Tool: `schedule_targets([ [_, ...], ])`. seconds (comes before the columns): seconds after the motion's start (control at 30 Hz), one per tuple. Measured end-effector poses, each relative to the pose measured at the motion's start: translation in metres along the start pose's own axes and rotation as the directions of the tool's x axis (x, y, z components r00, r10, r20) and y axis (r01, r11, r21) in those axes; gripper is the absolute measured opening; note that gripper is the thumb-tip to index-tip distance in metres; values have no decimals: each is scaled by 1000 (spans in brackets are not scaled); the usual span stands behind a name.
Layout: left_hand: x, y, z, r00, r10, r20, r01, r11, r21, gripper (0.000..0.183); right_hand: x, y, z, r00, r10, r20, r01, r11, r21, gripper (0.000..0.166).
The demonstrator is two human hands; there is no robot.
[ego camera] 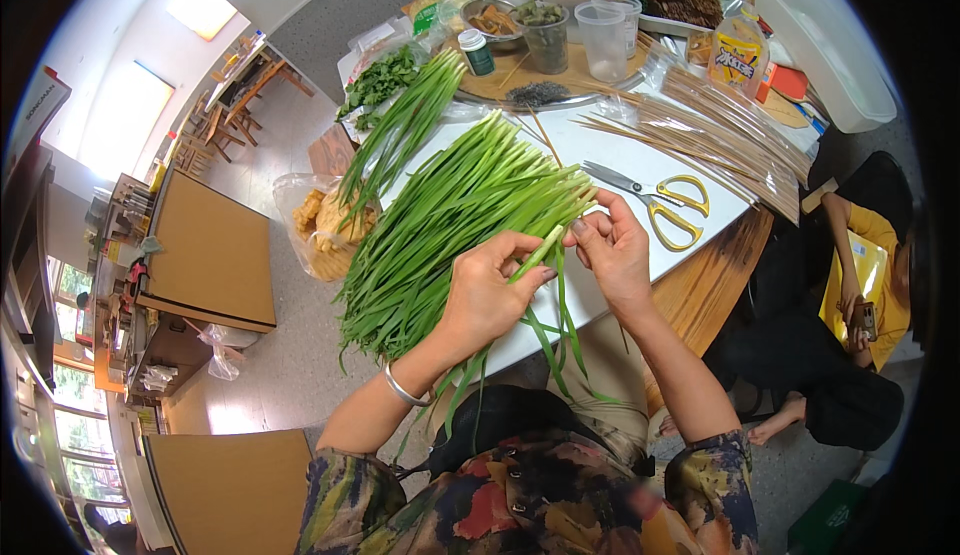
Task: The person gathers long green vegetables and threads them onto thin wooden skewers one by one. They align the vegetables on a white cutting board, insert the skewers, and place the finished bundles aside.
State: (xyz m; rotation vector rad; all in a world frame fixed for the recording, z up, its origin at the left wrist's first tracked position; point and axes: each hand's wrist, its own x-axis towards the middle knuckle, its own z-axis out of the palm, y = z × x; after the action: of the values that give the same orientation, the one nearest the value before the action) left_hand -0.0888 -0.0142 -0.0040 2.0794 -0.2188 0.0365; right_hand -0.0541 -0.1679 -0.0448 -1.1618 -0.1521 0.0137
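Note:
A broad pile of garlic chives (pixel 442 217) lies across the white tabletop (pixel 487 367), pale stem ends towards the upper right. My left hand (pixel 491 285) pinches a chive stalk (pixel 536 259) between thumb and fingers, in front of the pile. At the stalk's pale end, my right hand (pixel 611 244) has its thumb and fingertips together on a thin chive leaf (pixel 562 292) that hangs down; the exact grip is partly hidden. Scissors with yellow handles (pixel 679 210) lie half open just beyond my right hand.
Bamboo skewers (pixel 705 127) in clear plastic lie at the right. Behind are a round board (pixel 480 75), plastic cups (pixel 600 41), a drink bottle (pixel 739 52) and a white bin (pixel 825 52). A bag of food (pixel 322 225) sits at the left. Another person (pixel 862 277) sits at the right with a phone.

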Motion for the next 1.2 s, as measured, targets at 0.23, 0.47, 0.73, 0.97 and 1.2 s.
schedule_targets([
  [0.23,2,2,-10,994,-103,47,113,942,-316,19,-9,-7,-3,996,71,46,-68,995,-75,27],
  [0.47,10,-2,-42,978,-163,128,207,758,-618,22,-27,-25,-14,968,195,160,-171,973,-156,20],
  [0.73,13,-1,-66,962,-177,209,271,507,-818,22,-36,-44,-13,952,194,237,-90,917,-389,19],
  [0.97,13,-2,-70,960,-136,245,280,420,-863,22,-37,-41,-11,957,117,266,6,908,-419,19],
  [1.2,11,-4,-69,967,-133,218,255,464,-849,21,-37,-41,-10,961,112,253,11,897,-442,20],
])
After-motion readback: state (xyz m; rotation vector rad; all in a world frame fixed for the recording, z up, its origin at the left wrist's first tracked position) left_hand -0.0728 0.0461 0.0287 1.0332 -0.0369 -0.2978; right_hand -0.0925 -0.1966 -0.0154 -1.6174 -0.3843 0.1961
